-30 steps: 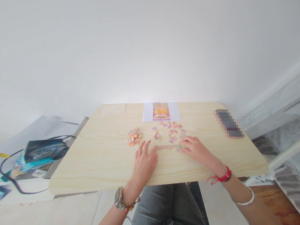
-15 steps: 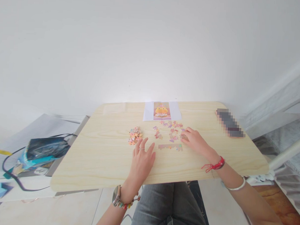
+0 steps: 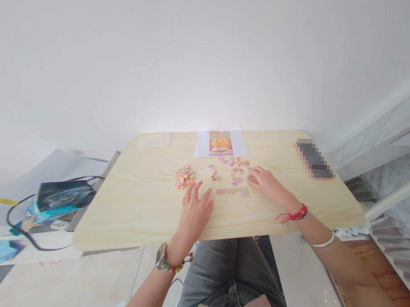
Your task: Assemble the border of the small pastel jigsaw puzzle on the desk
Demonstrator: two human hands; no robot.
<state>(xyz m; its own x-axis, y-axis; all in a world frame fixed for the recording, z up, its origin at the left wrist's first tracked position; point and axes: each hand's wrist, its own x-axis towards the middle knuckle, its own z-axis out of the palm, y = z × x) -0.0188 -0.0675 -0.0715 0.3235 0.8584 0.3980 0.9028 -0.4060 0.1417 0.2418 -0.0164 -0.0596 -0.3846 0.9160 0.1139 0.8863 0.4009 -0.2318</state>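
Head view: right hand (image 3: 266, 183) covers some scattered puzzle pieces (image 3: 234, 168).

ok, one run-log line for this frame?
left hand flat on table | right hand on loose puzzle pieces | joined strip between hands

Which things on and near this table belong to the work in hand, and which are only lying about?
Belonging to the work:
- loose puzzle pieces, under the right hand
- joined strip of pieces
- small heap of pieces, just beyond the left hand
- reference picture

Only lying about:
- phone on the table
- dark bag with its black cable, beside the table
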